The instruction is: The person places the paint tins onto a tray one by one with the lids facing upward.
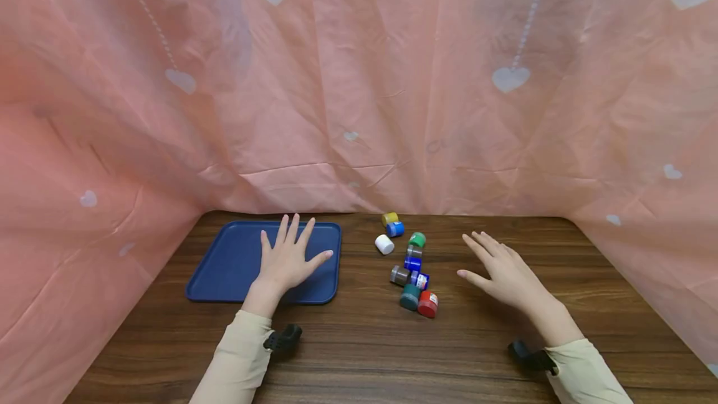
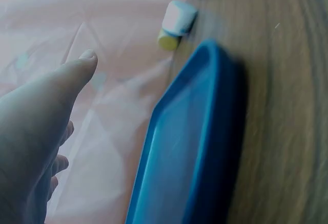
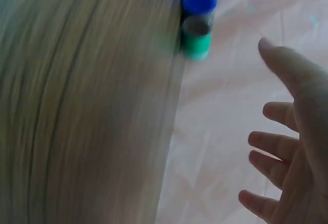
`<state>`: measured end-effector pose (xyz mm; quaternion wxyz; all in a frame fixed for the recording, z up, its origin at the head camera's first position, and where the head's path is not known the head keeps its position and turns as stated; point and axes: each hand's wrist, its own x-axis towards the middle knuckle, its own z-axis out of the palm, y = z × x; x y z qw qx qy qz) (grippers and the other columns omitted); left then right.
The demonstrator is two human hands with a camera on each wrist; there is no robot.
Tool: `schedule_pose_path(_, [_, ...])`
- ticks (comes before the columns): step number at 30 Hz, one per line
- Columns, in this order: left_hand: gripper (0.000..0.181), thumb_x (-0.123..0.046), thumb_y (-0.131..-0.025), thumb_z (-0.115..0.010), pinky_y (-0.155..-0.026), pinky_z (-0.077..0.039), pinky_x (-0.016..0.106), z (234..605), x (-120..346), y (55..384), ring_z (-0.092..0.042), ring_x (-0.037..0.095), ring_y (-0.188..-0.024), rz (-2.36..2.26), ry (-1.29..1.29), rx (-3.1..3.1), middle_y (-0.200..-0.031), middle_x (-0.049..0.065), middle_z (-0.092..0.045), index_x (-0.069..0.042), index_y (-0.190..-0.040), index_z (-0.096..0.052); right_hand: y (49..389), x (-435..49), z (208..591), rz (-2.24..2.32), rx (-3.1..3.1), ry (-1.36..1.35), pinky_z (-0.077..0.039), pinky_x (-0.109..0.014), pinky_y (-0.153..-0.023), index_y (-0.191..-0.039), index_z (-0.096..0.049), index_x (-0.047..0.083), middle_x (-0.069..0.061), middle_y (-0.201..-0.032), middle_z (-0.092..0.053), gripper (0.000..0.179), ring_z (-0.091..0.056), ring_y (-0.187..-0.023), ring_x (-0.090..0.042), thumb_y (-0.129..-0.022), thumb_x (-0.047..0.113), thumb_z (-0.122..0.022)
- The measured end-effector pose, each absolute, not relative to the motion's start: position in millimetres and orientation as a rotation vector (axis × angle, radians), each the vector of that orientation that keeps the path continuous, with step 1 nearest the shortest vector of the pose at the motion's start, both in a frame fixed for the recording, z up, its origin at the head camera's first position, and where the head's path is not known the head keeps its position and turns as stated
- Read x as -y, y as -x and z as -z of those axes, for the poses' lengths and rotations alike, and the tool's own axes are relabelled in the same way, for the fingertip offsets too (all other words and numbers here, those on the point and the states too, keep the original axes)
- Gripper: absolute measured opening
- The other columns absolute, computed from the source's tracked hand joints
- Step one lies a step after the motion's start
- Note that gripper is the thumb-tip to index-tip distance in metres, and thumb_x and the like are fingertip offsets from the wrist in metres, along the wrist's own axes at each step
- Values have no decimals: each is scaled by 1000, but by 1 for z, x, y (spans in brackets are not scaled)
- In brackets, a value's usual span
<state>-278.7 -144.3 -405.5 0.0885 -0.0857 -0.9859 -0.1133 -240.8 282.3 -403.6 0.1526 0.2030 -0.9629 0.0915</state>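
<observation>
My left hand (image 1: 285, 260) is spread above the blue tray (image 1: 224, 267), fingers straight and nothing in it. To the right of the small paint jars, my right hand (image 1: 507, 273) hovers with its fingers extended and holds nothing. The jars lie in a loose cluster: a yellow jar (image 1: 389, 219), a light blue jar (image 1: 395, 229), a white jar (image 1: 384, 244), a green jar (image 1: 417, 239), a dark brown jar (image 1: 400, 275), a teal jar (image 1: 410, 297) and a red jar (image 1: 428, 304), with dark blue ones (image 1: 412, 264) among them. In the left wrist view the tray's raised rim (image 2: 205, 111) shows beside the thumb.
Dark wood-grain table (image 1: 359, 354) lies under everything. A pink curtain (image 1: 359, 111) with white hearts hangs along the back and both sides, meeting the table's far edge. Black wrist straps (image 1: 284, 338) sit on both forearms.
</observation>
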Motion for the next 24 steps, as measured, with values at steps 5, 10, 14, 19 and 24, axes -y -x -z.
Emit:
schedule_pose_path(5, [90,-75,-87,-44,-111,0,75,403,163,281,3,35,-153,370,199,2915,-165,14,-10,-26,-158,-18,235,-264,403,-280,2654,-753,-44,-62,-98,-142,-49,5,-23,-139,-54,70,-50,-130,-44,-84,34,-75])
schedule_pose_path(10, [92,-76,-86,-45,-110,2,76,406,182,280,1,38,-153,381,159,2905,-165,16,-11,-24,-158,-19,227,-247,399,-271,2690,-891,-47,-59,-97,-137,-55,9,-21,-136,-57,66,-53,-128,-42,-78,20,-81])
schedule_pose_path(14, [92,-75,-86,-46,-109,3,77,413,197,278,-2,40,-152,378,165,2903,-164,18,-13,-23,-157,-21,220,-237,399,-257,2674,-1014,-50,-57,-94,-130,-62,10,-18,-131,-61,61,-56,-124,-39,-73,11,-84])
schedule_pose_path(19, [91,-74,-86,-47,-109,-1,77,421,220,270,-7,43,-151,346,184,2912,-163,20,-16,-20,-156,-25,212,-228,405,-210,2547,-1171,-54,-50,-85,-114,-68,11,-10,-117,-64,51,-62,-110,-28,-66,9,-87])
schedule_pose_path(24, [91,-74,-87,-48,-108,1,78,424,245,256,-9,44,-150,299,207,2934,-162,21,-18,-20,-156,-25,206,-223,412,-216,2441,-1270,-53,-43,-78,-103,-68,17,-2,-110,-64,47,-62,-102,-19,-62,0,-84])
